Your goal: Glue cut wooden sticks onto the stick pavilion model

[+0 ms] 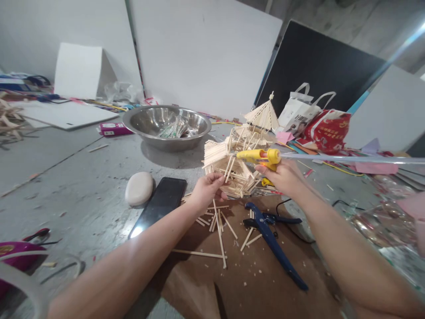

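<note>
My right hand (pixel 282 175) grips a yellow hot glue gun (pixel 255 155), a long clear glue stick (pixel 332 157) jutting from its back. The nozzle points left, close to the upper ends of thin wooden sticks (pixel 229 169). Those sticks are pinched by my left hand (pixel 210 188), whose fingers are partly hidden. Right behind both hands is a model building (pixel 215 155) made of pale sticks; a peaked stick roof (pixel 264 113) rises at its back. Whether the nozzle touches wood, I cannot tell.
A blue pipe cutter (pixel 275 248) and loose sticks (pixel 219 221) lie on brown board (pixel 245 283). Left of them are a black phone (pixel 161 199) and a whitish rounded case (pixel 139 188). Behind stand a steel basin (pixel 166 141) and a red bag (pixel 328 130).
</note>
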A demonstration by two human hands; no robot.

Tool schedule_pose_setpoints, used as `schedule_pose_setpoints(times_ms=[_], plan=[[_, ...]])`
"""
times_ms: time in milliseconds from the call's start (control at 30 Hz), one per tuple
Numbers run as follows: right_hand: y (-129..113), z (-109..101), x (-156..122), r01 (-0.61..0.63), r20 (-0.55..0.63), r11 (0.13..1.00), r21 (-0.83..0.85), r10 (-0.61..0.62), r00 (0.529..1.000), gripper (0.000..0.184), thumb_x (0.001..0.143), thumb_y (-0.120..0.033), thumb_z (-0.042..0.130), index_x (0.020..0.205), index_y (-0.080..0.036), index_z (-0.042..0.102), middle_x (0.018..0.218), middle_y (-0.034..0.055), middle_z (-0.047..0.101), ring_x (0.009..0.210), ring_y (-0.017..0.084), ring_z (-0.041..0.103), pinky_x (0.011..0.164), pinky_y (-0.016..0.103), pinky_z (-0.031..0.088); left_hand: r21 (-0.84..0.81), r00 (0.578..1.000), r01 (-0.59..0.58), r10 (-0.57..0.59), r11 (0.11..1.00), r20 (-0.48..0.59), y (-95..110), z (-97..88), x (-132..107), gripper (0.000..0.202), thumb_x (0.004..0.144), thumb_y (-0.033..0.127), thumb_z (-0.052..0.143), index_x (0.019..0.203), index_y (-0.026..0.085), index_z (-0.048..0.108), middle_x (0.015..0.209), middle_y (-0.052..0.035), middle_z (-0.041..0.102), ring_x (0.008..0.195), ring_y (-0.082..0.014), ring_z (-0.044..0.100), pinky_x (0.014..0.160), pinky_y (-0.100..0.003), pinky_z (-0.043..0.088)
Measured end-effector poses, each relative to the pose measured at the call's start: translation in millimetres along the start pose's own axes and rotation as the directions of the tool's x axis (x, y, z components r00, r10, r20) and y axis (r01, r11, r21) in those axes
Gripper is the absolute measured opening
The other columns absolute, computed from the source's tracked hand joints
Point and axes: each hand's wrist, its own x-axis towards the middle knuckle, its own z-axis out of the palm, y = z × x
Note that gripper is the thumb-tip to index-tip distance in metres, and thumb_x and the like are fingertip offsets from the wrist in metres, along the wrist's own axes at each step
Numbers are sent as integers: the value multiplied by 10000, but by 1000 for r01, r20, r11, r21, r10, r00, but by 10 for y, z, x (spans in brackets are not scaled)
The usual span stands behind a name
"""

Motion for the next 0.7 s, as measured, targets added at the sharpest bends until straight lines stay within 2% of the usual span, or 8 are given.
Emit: schedule_pose_setpoints(times_ms=[533, 700], plan=[[0, 7, -2, 1, 8, 999, -35, -1, 1000, 442, 748, -530, 377, 796, -180, 641, 761, 90, 656, 750, 240, 598, 596, 333, 442, 19, 1000, -14, 14, 1000, 3, -4, -7, 18, 176, 695, 276, 566, 781, 129, 520, 791, -50, 631, 383, -51, 517, 361, -172, 416], [2, 10, 5, 13, 16, 999, -35, -12, 1000, 411, 754, -506, 389, 796, -188, 646, 767, 84, 657, 743, 234, 596, 601, 337, 441, 26, 1000, -19, 19, 999, 0, 7, -3, 11, 185, 688, 280, 572, 785, 130, 524, 794, -51, 629, 384, -52, 519, 366, -175, 419]])
